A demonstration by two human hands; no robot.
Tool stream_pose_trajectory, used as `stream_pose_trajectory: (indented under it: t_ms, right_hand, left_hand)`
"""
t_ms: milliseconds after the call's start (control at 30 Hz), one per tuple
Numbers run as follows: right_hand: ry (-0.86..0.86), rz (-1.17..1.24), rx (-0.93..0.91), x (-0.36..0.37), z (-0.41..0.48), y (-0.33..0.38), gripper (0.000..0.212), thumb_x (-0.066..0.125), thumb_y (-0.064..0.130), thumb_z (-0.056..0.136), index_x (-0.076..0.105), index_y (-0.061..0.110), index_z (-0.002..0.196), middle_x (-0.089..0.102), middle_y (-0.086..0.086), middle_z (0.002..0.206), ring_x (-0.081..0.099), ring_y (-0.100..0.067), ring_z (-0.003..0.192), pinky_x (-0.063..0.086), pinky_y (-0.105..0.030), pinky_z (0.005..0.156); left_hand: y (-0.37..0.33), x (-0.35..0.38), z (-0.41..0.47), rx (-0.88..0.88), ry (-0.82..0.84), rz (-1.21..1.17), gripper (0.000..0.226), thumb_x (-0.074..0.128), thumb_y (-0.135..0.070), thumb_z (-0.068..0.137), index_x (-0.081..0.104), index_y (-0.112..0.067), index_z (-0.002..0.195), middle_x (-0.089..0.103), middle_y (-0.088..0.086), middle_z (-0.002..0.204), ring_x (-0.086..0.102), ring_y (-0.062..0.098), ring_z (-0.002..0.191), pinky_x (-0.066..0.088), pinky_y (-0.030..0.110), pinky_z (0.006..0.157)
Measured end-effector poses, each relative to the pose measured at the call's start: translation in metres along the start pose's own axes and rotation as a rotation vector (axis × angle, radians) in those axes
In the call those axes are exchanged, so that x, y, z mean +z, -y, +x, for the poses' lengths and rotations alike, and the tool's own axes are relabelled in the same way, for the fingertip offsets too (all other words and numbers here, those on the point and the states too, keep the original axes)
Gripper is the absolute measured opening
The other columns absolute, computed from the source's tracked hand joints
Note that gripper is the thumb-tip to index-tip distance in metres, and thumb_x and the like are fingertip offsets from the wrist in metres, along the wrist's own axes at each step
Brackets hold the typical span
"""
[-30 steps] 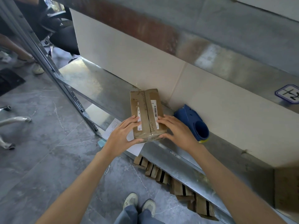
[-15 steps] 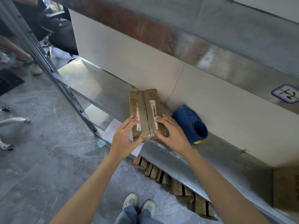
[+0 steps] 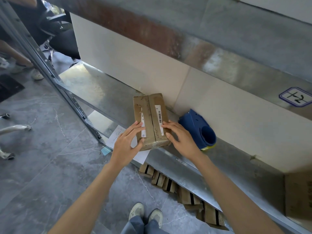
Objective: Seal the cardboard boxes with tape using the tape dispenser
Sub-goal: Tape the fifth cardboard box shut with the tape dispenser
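A small brown cardboard box (image 3: 148, 108) with a tape strip along its centre seam and two white labels lies on the metal shelf (image 3: 94, 88), against the back panel. My left hand (image 3: 125, 146) rests on its near left corner, fingers flat on top and thumb against the near end face. My right hand (image 3: 182, 141) presses the near right top edge with straight fingers. The blue tape dispenser (image 3: 195, 127) stands on the shelf just right of the box, with neither hand on it.
A sheet of paper (image 3: 116, 135) hangs over the shelf edge under the box. Flattened cartons (image 3: 168, 181) lie on the floor below. Another cardboard box (image 3: 298, 196) stands at far right. A shelf post (image 3: 50, 71) slants at left; someone's feet (image 3: 37, 75) are beyond.
Both hands stay on the box's near end; the fingers have shifted slightly over the top and my left thumb has come onto the end face. The box has barely moved.
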State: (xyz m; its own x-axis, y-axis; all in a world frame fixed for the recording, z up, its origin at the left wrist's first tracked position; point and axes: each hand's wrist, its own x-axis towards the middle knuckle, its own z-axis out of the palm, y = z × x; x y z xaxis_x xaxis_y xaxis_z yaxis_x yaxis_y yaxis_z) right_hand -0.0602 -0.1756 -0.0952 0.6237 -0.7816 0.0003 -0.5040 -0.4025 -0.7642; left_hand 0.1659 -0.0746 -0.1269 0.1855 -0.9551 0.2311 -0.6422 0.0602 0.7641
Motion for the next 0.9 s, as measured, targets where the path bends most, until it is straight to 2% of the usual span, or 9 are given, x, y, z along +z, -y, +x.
stream_pose_trajectory:
  t_ms: [133,233,367,467,533,600,733,900]
  right_hand:
    - [0.013,0.021,0.007,0.0,0.001,-0.002,0.036,0.052,0.021,0.102,0.055,0.028,0.138,0.046,0.012,0.148,0.032,-0.001,0.141,0.028,-0.025,0.115]
    - [0.03,0.003,0.012,-0.003,0.003,-0.004,0.036,0.051,0.02,0.102,0.055,0.028,0.138,0.047,0.009,0.148,0.032,-0.002,0.141,0.031,-0.028,0.116]
    - [0.045,0.02,0.012,-0.004,0.004,-0.001,0.037,0.051,0.018,0.102,0.054,0.027,0.138,0.045,0.012,0.146,0.033,0.0,0.139,0.033,-0.026,0.113]
    - [0.007,0.064,0.031,-0.003,0.003,0.003,0.038,0.051,0.011,0.101,0.056,0.027,0.136,0.048,0.01,0.142,0.039,-0.001,0.133,0.04,-0.027,0.11]
    - [0.004,0.054,0.03,-0.003,0.003,0.004,0.039,0.052,0.012,0.101,0.056,0.028,0.136,0.048,0.009,0.141,0.04,-0.001,0.132,0.039,-0.027,0.11]
    - [0.042,0.017,0.027,-0.006,0.001,0.004,0.043,0.055,0.012,0.099,0.053,0.029,0.139,0.046,0.012,0.145,0.037,0.001,0.135,0.033,-0.024,0.112]
    - [0.126,-0.016,0.042,-0.014,0.0,0.003,0.06,0.058,-0.001,0.09,0.05,0.031,0.14,0.039,0.015,0.152,0.028,0.004,0.141,0.022,-0.015,0.113]
    - [0.089,0.001,0.051,-0.012,0.0,0.004,0.051,0.058,0.009,0.094,0.05,0.033,0.139,0.044,0.014,0.148,0.038,0.003,0.133,0.031,-0.014,0.105]
  left_hand:
    - [0.002,-0.005,0.001,0.001,0.046,0.002,0.045,0.05,-0.049,0.093,0.059,-0.031,0.133,0.049,-0.017,0.147,0.035,-0.002,0.142,0.045,0.048,0.109]
    - [0.001,-0.006,0.0,-0.001,0.051,0.004,0.046,0.049,-0.05,0.094,0.059,-0.031,0.134,0.048,-0.018,0.148,0.034,-0.004,0.141,0.043,0.04,0.11]
    - [-0.001,-0.007,0.0,-0.005,0.055,0.001,0.045,0.048,-0.05,0.094,0.059,-0.03,0.133,0.048,-0.018,0.147,0.034,-0.006,0.14,0.04,0.031,0.108]
    - [-0.003,-0.006,-0.001,-0.01,0.052,-0.005,0.042,0.048,-0.045,0.095,0.058,-0.031,0.133,0.047,-0.021,0.147,0.032,-0.005,0.141,0.036,0.027,0.107]
    - [-0.004,-0.006,-0.001,-0.006,0.044,-0.002,0.037,0.056,-0.038,0.096,0.059,-0.03,0.132,0.048,-0.021,0.146,0.032,-0.005,0.142,0.034,0.024,0.106]
    - [-0.005,-0.006,0.0,-0.017,0.035,0.003,0.036,0.064,-0.028,0.096,0.06,-0.03,0.131,0.049,-0.02,0.146,0.033,-0.006,0.141,0.033,0.02,0.105]
    - [-0.005,-0.005,0.0,-0.01,0.03,0.001,0.037,0.067,-0.023,0.094,0.061,-0.028,0.13,0.051,-0.018,0.145,0.033,-0.006,0.141,0.029,0.011,0.104]
    - [-0.004,-0.005,0.0,-0.016,0.028,-0.005,0.038,0.068,-0.021,0.093,0.062,-0.027,0.13,0.052,-0.016,0.145,0.036,-0.006,0.14,0.026,0.0,0.101]
